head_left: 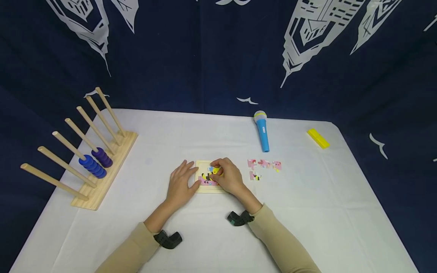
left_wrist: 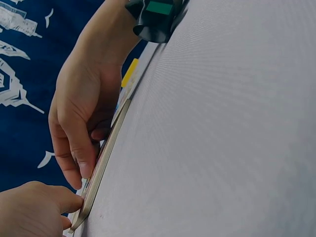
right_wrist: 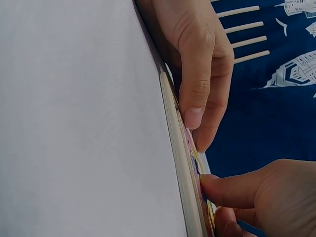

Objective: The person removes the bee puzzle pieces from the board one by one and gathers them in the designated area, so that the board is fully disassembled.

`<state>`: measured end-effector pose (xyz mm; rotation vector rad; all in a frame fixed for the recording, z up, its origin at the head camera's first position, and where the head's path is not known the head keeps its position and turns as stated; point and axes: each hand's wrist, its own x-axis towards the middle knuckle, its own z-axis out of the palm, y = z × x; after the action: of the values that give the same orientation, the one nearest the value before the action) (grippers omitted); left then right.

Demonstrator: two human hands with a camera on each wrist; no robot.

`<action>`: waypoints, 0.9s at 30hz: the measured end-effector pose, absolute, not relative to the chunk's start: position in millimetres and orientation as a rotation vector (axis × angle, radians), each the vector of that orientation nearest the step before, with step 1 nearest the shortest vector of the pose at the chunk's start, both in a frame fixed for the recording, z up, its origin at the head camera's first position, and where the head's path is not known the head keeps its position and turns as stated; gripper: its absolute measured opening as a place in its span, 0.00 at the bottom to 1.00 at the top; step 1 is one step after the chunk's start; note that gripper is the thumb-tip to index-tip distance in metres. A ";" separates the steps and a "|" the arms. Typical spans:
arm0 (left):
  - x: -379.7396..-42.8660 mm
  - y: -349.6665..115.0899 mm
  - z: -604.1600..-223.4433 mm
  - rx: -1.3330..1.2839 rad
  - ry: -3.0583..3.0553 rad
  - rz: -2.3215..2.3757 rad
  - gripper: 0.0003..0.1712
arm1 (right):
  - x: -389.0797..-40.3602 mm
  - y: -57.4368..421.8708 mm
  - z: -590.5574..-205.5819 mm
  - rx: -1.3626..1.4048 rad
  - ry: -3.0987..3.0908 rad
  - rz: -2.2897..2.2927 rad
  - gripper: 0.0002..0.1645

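Head view: one framed puzzle lies on the desk, the left hand spread against its left edge, the right hand bent over its right side and hiding part (whether it pinches a piece, I cannot tell), with four loose pieces nearby. Around them sit one seven-pegged stand carrying blue rings and purple rings, one yellow block, and one microphone, its label unreadably small.
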<state>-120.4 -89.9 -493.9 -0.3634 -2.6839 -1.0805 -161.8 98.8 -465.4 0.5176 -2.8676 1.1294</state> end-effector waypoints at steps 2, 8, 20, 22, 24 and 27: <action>-120.7 -90.0 -494.2 -0.366 -2.682 -1.076 0.25 | -161.8 98.6 -465.1 0.521 -2.865 1.141 0.19; -120.5 -89.8 -493.6 -0.373 -2.678 -1.068 0.25 | -161.7 98.1 -465.2 0.513 -2.868 1.167 0.19; -120.8 -89.9 -493.9 -0.378 -2.683 -1.068 0.25 | -159.9 96.5 -460.9 0.471 -2.909 1.150 0.24; -120.8 -89.9 -494.1 -0.380 -2.680 -1.068 0.25 | -159.8 96.6 -461.0 0.473 -2.910 1.154 0.23; -120.9 -89.9 -494.2 -0.381 -2.677 -1.069 0.25 | -160.1 96.7 -461.6 0.474 -2.904 1.165 0.23; -121.2 -89.7 -494.2 -0.379 -2.674 -1.068 0.25 | -160.3 97.3 -461.8 0.485 -2.890 1.183 0.22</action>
<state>-121.2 -89.7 -494.2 -0.3789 -2.6744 -1.0678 -160.3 97.3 -461.8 0.4849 -2.8900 1.1827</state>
